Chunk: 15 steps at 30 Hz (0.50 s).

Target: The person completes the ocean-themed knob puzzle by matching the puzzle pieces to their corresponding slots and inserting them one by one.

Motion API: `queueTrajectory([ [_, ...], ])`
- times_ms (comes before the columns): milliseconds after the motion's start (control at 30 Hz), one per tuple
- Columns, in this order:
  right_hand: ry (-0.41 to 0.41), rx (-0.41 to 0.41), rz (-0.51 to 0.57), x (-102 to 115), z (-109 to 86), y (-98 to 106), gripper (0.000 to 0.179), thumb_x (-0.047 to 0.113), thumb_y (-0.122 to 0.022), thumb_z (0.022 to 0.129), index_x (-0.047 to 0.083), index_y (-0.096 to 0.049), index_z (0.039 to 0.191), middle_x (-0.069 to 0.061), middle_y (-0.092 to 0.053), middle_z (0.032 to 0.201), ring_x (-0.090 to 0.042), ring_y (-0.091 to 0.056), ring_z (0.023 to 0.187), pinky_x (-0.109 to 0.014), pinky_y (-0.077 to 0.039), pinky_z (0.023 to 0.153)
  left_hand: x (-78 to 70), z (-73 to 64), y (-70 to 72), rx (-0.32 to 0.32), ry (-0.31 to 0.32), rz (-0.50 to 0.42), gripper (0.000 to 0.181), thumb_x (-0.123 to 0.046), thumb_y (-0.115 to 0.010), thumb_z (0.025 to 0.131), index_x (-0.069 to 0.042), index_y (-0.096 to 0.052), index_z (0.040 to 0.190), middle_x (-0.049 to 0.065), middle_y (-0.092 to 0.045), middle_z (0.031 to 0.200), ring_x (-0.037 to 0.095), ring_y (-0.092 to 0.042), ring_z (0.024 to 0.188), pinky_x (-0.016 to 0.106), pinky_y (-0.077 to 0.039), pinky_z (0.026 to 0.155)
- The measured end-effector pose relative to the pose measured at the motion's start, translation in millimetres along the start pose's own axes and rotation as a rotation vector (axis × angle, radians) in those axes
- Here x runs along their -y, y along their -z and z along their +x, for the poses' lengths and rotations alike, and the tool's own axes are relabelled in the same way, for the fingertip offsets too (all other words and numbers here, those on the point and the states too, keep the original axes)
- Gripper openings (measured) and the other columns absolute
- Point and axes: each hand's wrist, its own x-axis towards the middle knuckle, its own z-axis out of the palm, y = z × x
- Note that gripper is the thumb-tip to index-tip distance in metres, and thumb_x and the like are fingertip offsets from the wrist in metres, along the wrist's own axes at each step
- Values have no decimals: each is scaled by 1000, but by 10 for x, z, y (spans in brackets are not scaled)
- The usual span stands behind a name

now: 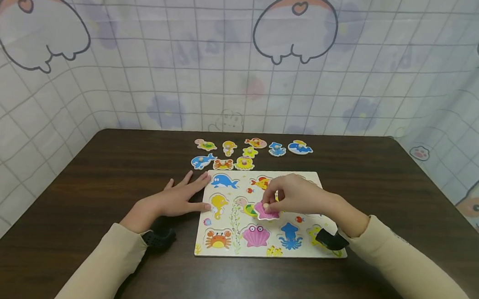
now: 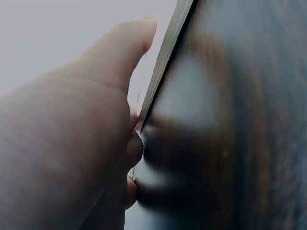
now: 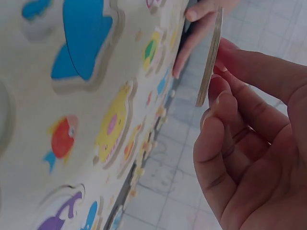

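Observation:
A wooden puzzle board (image 1: 227, 217) printed with sea animals lies on the table. My right hand (image 1: 300, 194) pinches a pink shell puzzle piece (image 1: 267, 213) by its small knob, above the middle of the board. The right wrist view shows that piece (image 3: 210, 62) edge-on, apart from the board. Nearer me on the board is a pink shell picture (image 1: 255, 236) with eyes. My left hand (image 1: 174, 202) lies with fingers spread at the board's left side, its thumb and fingertips touching the edge.
Behind the board, several loose knobbed pieces lie on the dark table (image 1: 140, 161), among them a whale (image 1: 203, 161), a crab (image 1: 223, 164), an octopus (image 1: 277, 149) and a turtle (image 1: 205, 144). A patterned cloth (image 1: 227, 75) hangs beyond the table's far edge.

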Motion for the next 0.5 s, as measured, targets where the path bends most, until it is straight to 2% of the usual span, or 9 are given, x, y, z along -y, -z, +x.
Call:
queueTrajectory([
  [500, -42, 139, -34, 196, 5, -180, 7, 20, -82, 89, 23, -77, 86, 14, -63, 73, -9, -57, 70, -27, -50, 63, 5, 15, -2, -11, -2, 22, 98, -65, -60, 95, -22, -10, 167, 1, -4, 172, 39, 9, 155, 73, 7, 113],
])
